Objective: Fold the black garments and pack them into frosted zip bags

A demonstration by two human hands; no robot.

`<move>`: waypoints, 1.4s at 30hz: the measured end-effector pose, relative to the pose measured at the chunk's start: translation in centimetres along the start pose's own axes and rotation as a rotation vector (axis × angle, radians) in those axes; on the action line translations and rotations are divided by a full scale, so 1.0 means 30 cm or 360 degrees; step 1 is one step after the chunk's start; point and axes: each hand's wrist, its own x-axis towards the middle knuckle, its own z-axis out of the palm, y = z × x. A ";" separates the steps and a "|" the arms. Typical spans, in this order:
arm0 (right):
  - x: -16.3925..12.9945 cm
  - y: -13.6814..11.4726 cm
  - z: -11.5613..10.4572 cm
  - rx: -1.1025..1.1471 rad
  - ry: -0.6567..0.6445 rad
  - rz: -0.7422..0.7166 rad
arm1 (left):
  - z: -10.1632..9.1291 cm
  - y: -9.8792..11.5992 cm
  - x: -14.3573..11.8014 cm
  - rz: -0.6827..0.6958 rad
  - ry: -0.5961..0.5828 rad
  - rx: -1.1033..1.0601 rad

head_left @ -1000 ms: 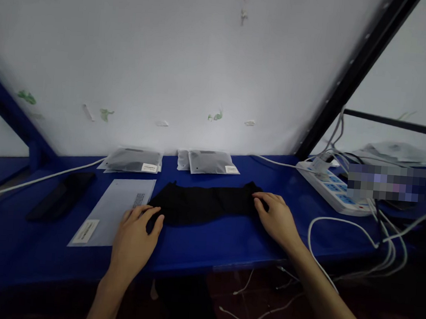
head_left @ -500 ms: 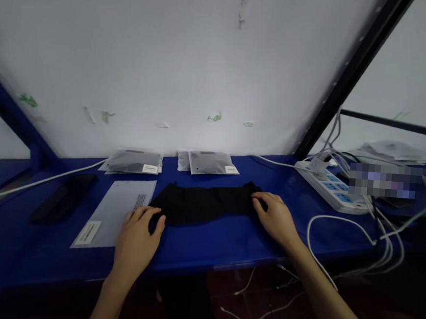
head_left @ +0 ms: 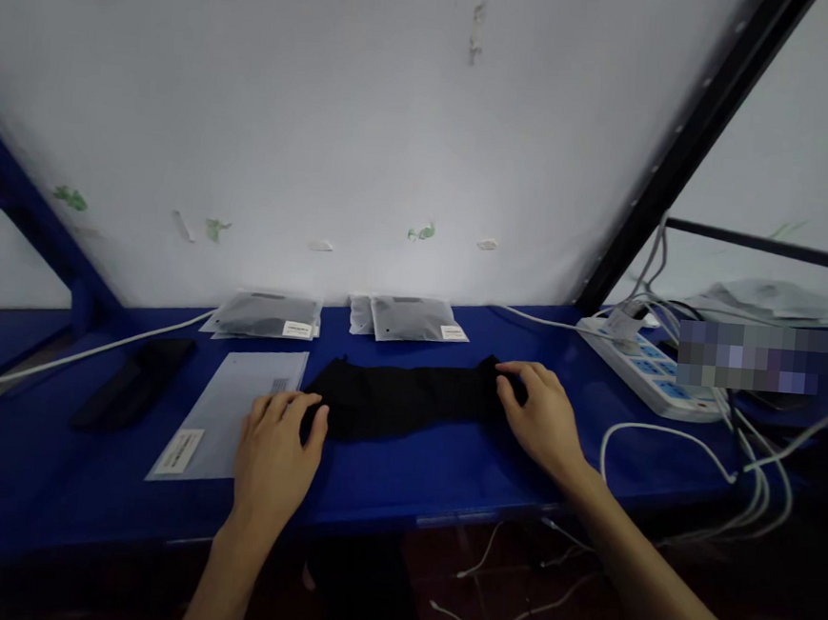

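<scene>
Head view: a black cloth (head_left: 407,400) lies flat and stretched lengthwise on the blue table (head_left: 444,470), near the table's front edge. All positions below are given relative to this cloth. The left hand (head_left: 276,452) rests palm down at its left end, fingers spread, with the fingertips touching the fabric edge; whether any fabric is pinched cannot be determined. The right hand (head_left: 544,416) rests at its right end, fingers bent over the fabric corner; whether they grip it cannot be determined either. The two hands are well apart, one at each end of the cloth. Just left of the cloth, touching or slipping under its end, lies a flat clear bag (head_left: 230,413) with a white label at its near corner. Behind the cloth, against the white wall (head_left: 330,103), lie two filled packets: one packet (head_left: 265,316) to the rear left and a second packet (head_left: 413,318) directly behind. Further left sits a dark flat object (head_left: 132,383), with a white cable (head_left: 95,352) running behind it. To the right of the cloth stands a white power strip (head_left: 649,370) with several white cords (head_left: 669,435) looping off the table edge.
</scene>
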 end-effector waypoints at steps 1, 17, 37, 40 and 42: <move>0.022 0.002 0.006 -0.0048 -0.0043 -0.0004 | 0.001 0.008 0.021 0.0032 0.0002 0.0012; 0.226 0.085 -0.003 0.0238 -0.0104 0.0292 | 0.054 -0.017 0.236 0.0048 -0.0036 0.0083; -0.155 -0.096 -0.215 0.0325 -0.0448 -0.0294 | -0.020 0.064 -0.075 0.0242 -0.0068 -0.0350; -0.115 -0.078 -0.136 0.0224 -0.0438 -0.0261 | 0.015 0.062 -0.046 0.0182 -0.0206 -0.0255; -0.108 -0.045 -0.092 0.0230 -0.0451 -0.0213 | 0.031 0.050 -0.043 0.0162 -0.0260 -0.0226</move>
